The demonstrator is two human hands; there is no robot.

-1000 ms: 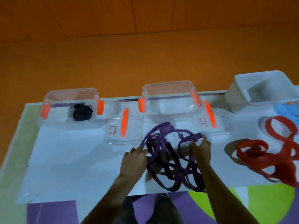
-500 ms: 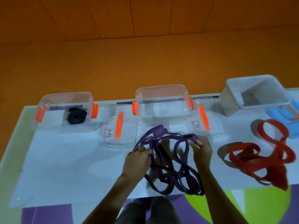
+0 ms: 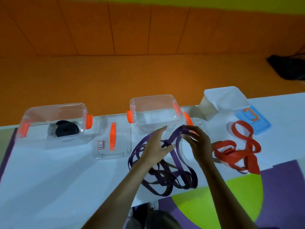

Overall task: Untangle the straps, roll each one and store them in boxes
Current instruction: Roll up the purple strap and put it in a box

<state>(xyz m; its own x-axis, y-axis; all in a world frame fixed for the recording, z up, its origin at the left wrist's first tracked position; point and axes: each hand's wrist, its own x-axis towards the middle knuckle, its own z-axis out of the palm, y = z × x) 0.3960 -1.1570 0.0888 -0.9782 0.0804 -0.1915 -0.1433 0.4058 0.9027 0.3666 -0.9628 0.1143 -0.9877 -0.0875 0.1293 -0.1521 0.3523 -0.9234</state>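
Note:
A tangled purple strap lies in loops on the white table near the front edge, its top part lifted. My left hand is spread among the loops with straight fingers, and a strand crosses by the thumb. My right hand has curled fingers and pinches the raised top loop. A tangled red strap lies to the right, untouched. The left clear box holds a rolled black strap. The middle clear box holds no strap.
Two clear lids with orange handles lie flat: one between the boxes, one right of the middle box. A white box and a blue lid sit at the back right. The floor behind is orange.
Both hands rose and moved toward the middle box, lifting the purple strap's top loop. My left hand opened from a grip into spread fingers. The camera tilted up.

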